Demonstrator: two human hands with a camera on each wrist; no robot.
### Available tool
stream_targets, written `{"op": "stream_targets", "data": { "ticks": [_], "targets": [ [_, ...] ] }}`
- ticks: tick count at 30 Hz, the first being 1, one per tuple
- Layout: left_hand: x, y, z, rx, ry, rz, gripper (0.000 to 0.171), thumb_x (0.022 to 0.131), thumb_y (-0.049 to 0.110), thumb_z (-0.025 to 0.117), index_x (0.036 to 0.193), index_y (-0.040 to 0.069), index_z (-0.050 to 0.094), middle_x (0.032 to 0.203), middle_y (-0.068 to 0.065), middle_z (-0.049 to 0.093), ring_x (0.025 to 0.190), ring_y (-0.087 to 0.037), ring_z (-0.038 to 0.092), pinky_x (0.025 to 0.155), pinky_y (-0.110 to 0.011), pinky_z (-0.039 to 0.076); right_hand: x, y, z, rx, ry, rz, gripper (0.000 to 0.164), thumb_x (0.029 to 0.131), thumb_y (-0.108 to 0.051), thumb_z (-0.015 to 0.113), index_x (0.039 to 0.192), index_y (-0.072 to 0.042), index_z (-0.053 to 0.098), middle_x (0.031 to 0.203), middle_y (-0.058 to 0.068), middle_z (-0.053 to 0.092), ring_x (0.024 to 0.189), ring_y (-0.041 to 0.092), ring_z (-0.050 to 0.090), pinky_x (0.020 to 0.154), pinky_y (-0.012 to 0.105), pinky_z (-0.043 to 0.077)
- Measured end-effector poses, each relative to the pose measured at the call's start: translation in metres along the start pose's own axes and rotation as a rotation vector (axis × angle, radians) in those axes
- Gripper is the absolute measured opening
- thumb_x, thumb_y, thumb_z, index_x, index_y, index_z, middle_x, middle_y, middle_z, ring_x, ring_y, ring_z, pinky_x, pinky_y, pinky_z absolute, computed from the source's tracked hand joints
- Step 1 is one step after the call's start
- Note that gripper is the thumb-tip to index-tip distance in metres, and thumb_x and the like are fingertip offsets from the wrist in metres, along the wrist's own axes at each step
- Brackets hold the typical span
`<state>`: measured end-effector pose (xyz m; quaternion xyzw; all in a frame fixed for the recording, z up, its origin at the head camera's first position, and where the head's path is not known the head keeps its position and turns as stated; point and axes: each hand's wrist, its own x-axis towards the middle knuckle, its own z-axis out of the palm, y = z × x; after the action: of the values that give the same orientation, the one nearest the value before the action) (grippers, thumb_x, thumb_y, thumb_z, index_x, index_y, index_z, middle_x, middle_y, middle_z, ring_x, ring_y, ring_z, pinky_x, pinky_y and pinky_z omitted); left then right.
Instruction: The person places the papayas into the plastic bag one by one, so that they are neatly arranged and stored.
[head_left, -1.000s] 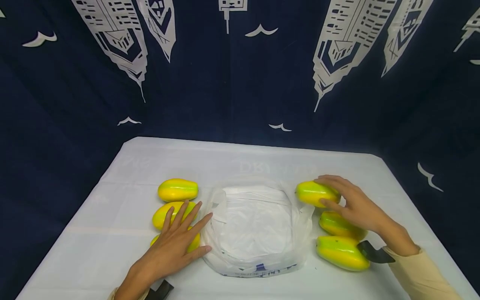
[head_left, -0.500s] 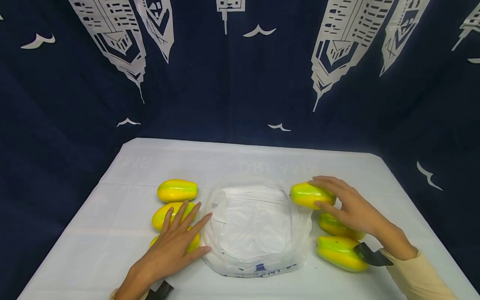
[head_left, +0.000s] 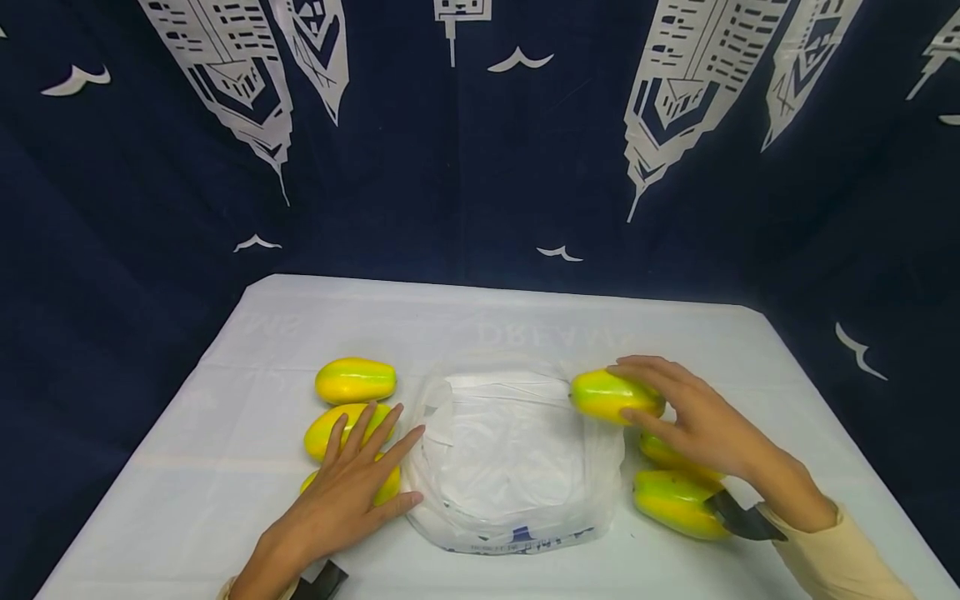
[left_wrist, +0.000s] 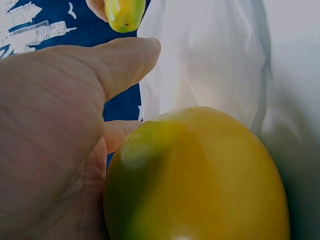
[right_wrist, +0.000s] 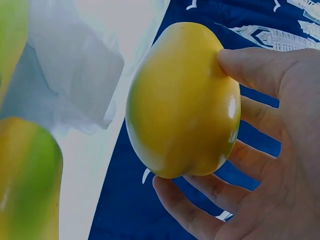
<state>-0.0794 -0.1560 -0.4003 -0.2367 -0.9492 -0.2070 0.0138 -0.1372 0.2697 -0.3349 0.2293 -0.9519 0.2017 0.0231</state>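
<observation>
My right hand (head_left: 697, 425) holds a yellow-green papaya (head_left: 603, 396) at the right rim of a white plastic bag (head_left: 517, 542), which stands opened into a squarish shape. In the right wrist view, thumb and fingers wrap around this papaya (right_wrist: 180, 105), raised off the table. My left hand (head_left: 341, 504) lies with fingers spread over two papayas of the left column, its fingertips by the bag's left side. The left wrist view has a papaya (left_wrist: 200, 185) close below the thumb.
At the left, the farthest papaya (head_left: 356, 380) lies uncovered. Two more, a partly hidden papaya (head_left: 656, 452) and a nearer papaya (head_left: 675, 504), lie below the right hand. A white cloth covers the table (head_left: 187, 467); a dark blue patterned curtain (head_left: 450, 167) hangs behind.
My right hand has carried its papaya leftward and slightly nearer, from beside the bag to over its right rim. The left hand has stayed in place.
</observation>
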Motion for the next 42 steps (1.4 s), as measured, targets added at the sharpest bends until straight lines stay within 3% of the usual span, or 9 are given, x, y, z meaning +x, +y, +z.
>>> {"op": "stream_targets", "data": {
  "ticks": [12, 42],
  "targets": [
    [0.000, 0.000, -0.001, -0.006, 0.000, -0.003, 0.071, 0.092, 0.048, 0.067, 0.154, 0.021, 0.043, 0.166, -0.012, 0.025, 0.154, -0.043, 0.010, 0.119, -0.066, 0.000, -0.003, -0.013, 0.003, 0.007, -0.028, 0.002, 0.053, 0.096, -0.046, 0.065, 0.143, -0.025, 0.053, 0.149, 0.008, 0.050, 0.130, 0.034, 0.052, 0.104, 0.066, 0.043],
    [-0.001, 0.000, 0.001, -0.001, 0.012, 0.006, 0.071, 0.092, 0.050, 0.066, 0.153, 0.021, 0.044, 0.166, -0.013, 0.024, 0.154, -0.043, 0.009, 0.119, -0.067, 0.001, 0.000, -0.050, 0.017, -0.047, -0.029, -0.123, 0.052, 0.093, -0.052, 0.066, 0.138, -0.029, 0.058, 0.143, -0.003, 0.057, 0.125, 0.022, 0.059, 0.101, 0.052, 0.052]
  ]
}}
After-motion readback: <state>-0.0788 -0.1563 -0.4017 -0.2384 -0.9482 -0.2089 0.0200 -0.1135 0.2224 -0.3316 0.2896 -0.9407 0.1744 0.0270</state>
